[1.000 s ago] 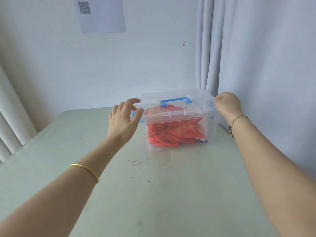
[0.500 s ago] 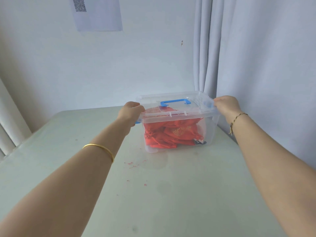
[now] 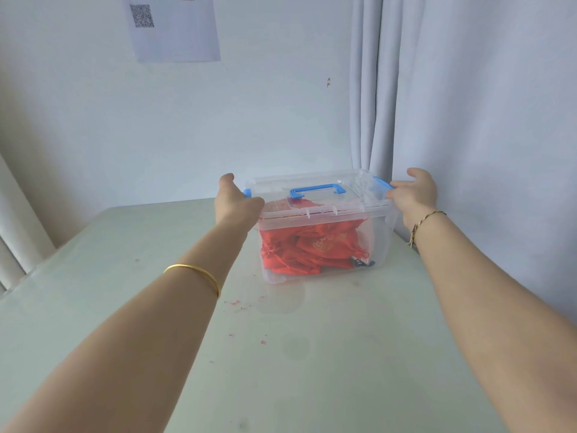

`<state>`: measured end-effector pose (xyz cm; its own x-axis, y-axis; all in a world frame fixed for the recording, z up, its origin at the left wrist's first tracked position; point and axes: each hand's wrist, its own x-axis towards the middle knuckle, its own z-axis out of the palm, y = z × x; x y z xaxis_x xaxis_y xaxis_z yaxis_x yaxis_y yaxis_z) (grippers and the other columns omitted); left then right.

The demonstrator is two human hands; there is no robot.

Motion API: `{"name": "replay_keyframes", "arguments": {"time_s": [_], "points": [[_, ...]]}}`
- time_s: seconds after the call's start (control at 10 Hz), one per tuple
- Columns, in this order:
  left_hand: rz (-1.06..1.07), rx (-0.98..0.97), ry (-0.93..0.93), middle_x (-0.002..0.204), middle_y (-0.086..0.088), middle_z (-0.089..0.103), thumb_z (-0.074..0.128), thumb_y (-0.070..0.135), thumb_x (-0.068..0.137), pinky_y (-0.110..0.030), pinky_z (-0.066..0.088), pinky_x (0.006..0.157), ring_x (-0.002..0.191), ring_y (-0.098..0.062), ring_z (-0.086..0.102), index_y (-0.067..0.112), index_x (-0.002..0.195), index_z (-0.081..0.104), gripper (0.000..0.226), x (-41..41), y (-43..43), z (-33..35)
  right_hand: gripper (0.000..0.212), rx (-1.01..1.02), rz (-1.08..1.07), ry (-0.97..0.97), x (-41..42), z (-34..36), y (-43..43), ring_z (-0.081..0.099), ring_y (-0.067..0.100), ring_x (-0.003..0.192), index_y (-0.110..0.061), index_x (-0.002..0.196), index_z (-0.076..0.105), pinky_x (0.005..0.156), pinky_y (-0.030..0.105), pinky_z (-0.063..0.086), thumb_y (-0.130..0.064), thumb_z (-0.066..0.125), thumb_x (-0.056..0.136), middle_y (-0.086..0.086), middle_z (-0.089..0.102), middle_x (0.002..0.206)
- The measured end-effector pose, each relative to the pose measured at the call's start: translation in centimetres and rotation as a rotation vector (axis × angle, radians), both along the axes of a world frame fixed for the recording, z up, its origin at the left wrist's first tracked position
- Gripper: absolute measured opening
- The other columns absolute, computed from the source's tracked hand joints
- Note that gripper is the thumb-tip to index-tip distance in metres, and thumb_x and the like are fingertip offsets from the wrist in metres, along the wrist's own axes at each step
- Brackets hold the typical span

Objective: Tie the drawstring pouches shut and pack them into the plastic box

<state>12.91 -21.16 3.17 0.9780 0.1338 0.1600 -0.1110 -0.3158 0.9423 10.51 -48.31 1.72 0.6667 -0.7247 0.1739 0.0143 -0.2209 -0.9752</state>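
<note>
Head view: plastic box (image 3: 379, 245) on surface (image 3: 312, 354), near curtain (image 3: 468, 104). Lid (image 3: 352, 186) on, red pouches (image 3: 315, 248) inside. Left grip (image 3: 237, 200) at box's left end, fingers curled on lid edge by left latch (image 3: 247, 192), thumb raised. Right grip (image 3: 412, 192) at right end, spread, fingertips (image 3: 395, 185) touching right latch (image 3: 382, 182).

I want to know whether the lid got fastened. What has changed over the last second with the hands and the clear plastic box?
The left hand reached forward and closed on the left end of the clear plastic box, at its blue latch. The right hand, curled over the right end before, has opened its fingers. The box, its lid and the red drawstring pouches inside stayed put.
</note>
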Motion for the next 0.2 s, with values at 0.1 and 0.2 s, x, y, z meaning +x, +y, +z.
{"name": "replay_keyframes", "arguments": {"time_s": [0.1,0.2], "points": [[-0.034,0.031,0.002,0.134,-0.01,0.049,0.055,0.003,0.083,-0.027,0.037,0.075,0.1,-0.022,0.05,0.02,0.144,0.024,0.07,0.1,0.2,-0.2,0.068,-0.156,0.07,0.031,-0.2,0.0,-0.3,0.052,0.023,0.118,-0.014,0.144,0.025,0.089,0.025,0.041,0.0,0.053,0.084,0.008,0.059,0.123],[-0.048,-0.025,-0.083,0.144,-0.004,0.038,0.062,0.02,0.085,-0.026,0.034,0.089,0.125,-0.02,0.043,0.02,0.142,0.03,0.065,-0.8,1.1,0.0,0.068,-0.222,0.12,-0.129,-1.4,1.4,-0.7,0.05,0.018,0.12,-0.015,0.146,0.019,0.102,0.03,0.039,-0.017,0.056,0.089,0.008,0.051,0.134]]}}
